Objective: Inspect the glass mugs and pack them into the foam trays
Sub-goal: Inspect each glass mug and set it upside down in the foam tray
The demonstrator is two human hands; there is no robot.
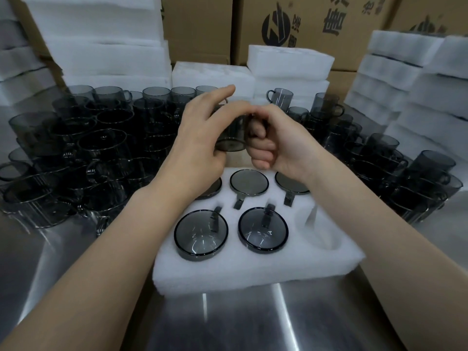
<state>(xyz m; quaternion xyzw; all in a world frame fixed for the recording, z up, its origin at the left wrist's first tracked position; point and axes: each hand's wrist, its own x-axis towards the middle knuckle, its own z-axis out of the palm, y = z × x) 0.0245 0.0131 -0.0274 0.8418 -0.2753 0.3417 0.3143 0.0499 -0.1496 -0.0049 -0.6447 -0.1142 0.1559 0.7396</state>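
While both forearms reach in from the bottom corners over the steel table (253, 323), everything that matters sits dead centre. Cardboard boxes (202, 26) wall off the back, and stacks of white foam (101, 39) rise on the left, in the middle and on the right. Crowds of smoky glass mugs (83, 153) pack the left side of the table, with another crowd on the right (405, 173). Right in front lies the foam tray (253, 272), six pockets in two rows: five are filled, three in the far row and two in the near row, and the near-right pocket (316, 229) stands vacant. Above the tray's far edge, both hands meet around one mug (231, 138), held up in the air with its base tipped toward the camera. Look at the left hand (200, 140): wrist bent, palm curved over the mug's left side, thumb low near the base, index finger stretched out straight past the top. The right hand (276, 140) is curled into a fist, fingers folded tight at the mug's right side where the handle sits, though the handle itself is mostly hidden inside that fist. So it is a two-handed hold, one cupping loosely, the other clenched.
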